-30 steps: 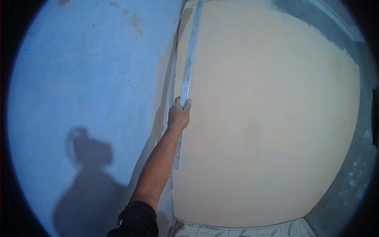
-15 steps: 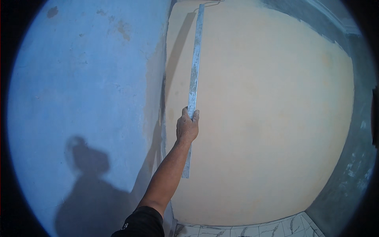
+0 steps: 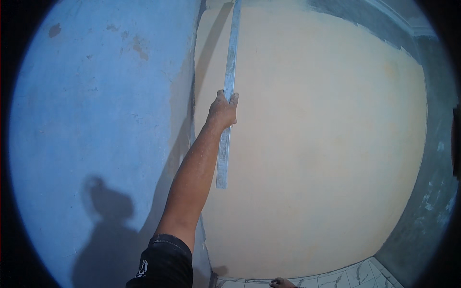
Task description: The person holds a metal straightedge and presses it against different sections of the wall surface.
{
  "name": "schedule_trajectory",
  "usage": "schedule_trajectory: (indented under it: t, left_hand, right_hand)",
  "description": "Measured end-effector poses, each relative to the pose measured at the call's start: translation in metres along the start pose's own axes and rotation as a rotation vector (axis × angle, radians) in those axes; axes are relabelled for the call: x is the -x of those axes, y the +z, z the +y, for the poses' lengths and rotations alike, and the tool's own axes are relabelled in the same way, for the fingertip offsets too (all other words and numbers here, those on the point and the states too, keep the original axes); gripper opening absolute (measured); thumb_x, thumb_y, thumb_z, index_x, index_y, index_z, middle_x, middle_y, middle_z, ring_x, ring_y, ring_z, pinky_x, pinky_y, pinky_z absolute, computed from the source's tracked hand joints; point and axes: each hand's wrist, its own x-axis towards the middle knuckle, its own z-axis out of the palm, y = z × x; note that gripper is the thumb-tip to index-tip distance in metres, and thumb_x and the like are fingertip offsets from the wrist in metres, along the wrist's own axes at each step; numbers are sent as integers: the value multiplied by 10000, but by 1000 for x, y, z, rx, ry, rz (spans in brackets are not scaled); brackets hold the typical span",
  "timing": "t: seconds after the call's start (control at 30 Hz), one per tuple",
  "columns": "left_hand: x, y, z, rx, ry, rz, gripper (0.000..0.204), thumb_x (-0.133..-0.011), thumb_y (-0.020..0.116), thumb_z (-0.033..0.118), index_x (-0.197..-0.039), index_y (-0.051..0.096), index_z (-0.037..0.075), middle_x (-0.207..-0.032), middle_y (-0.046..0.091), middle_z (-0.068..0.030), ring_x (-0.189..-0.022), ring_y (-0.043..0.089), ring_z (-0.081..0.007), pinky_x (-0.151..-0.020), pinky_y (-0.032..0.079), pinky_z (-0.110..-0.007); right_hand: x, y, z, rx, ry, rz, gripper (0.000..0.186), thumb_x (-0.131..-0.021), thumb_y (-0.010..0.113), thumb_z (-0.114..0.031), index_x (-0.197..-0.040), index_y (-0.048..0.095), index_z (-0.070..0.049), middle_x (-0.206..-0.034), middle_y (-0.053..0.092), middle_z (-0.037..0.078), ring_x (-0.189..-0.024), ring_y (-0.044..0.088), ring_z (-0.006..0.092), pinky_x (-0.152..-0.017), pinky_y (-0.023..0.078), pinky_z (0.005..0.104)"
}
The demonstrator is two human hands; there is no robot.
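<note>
My left hand [image 3: 223,110] is stretched up and shut on a long, narrow metal straightedge [image 3: 229,62]. The straightedge stands nearly upright, flat against a smooth cream plastered wall [image 3: 312,144], just right of the inside corner. Its lower end hangs below my hand and its upper end runs out of the top of the view. Only the fingertips of my right hand [image 3: 281,283] show at the bottom edge, near the floor tiles; what they hold is hidden.
A rough blue wall [image 3: 96,120] fills the left side and carries my shadow. Grey unpainted plaster [image 3: 422,192] borders the cream wall on the right and along the top. White marbled floor tiles [image 3: 355,276] show at the bottom right.
My left hand and the straightedge have shifted a little to the right of the corner and then risen on the wall. My right hand's fingertips have come into view at the bottom.
</note>
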Motion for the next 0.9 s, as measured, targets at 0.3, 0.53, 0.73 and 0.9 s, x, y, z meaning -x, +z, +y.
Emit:
schedule_trajectory:
  t: [0.3, 0.53, 0.73, 0.9]
  left_hand:
    - [80, 37, -90, -27, -44, 15, 550, -1032, 490, 388, -1348, 378, -49, -1057, 663, -314, -833, 721, -397, -788, 575, -464]
    - [164, 56, -156, -12, -80, -13, 565, -1025, 513, 372, -1397, 359, -24, -1147, 638, -306, -932, 687, -418, -801, 561, -468]
    - [140, 46, -149, -59, -15, 42, 548, -1025, 512, 372, -1373, 372, -28, -1130, 648, -323, -1047, 659, -458, -901, 522, -522]
    - [87, 16, -62, -40, -98, -22, 604, -1024, 510, 399, -1395, 361, -54, -1150, 637, -318, -938, 704, -419, -828, 562, -473]
  right_hand:
    - [91, 30, -141, -38, 22, -86, 406, -1051, 553, -221, -1406, 500, -32, -1410, 550, 218, -1325, 530, 324, -1077, 453, 462]
    - [-62, 71, 41, -107, -190, -202, 488, -964, 646, -358, -1314, 575, -25, -1271, 638, 230, -1128, 642, 326, -930, 528, 460]
    - [-43, 60, 30, 65, -216, -145, 463, -964, 643, -321, -1298, 579, -5, -1220, 666, 219, -1088, 661, 318, -909, 541, 443]
    - [-30, 49, 26, 66, -288, -171, 460, -962, 638, -305, -1302, 571, -3, -1217, 663, 212, -1070, 661, 315, -900, 546, 446]
